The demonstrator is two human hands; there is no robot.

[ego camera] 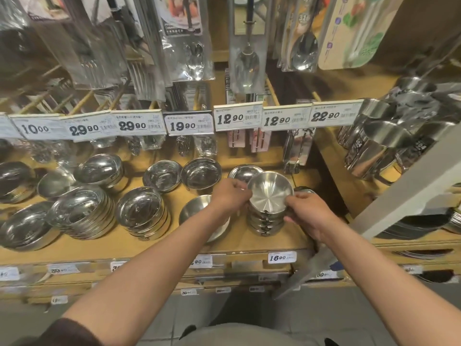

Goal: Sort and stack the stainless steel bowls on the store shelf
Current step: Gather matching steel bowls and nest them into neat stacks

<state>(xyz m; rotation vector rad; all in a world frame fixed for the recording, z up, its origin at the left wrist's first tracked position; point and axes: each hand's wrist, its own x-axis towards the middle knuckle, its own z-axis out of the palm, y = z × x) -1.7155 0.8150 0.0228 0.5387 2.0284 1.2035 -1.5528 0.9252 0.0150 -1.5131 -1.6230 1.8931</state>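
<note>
Tilting toward the camera, the top bowl (270,192) sat between both hands, directly over its stack (265,222) on the shelf (282,156); left hand (230,196) and right hand (308,209) pinched opposite rims, equally near.

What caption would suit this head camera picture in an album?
Both hands, left and right, hold the top bowl on a stack.

Head view, looking forward and down at a store shelf

The single wide-angle camera sits close above the wooden shelf (149,248), facing its price tags (188,125); both forearms reach away from it, edges bending with the lens.
</note>
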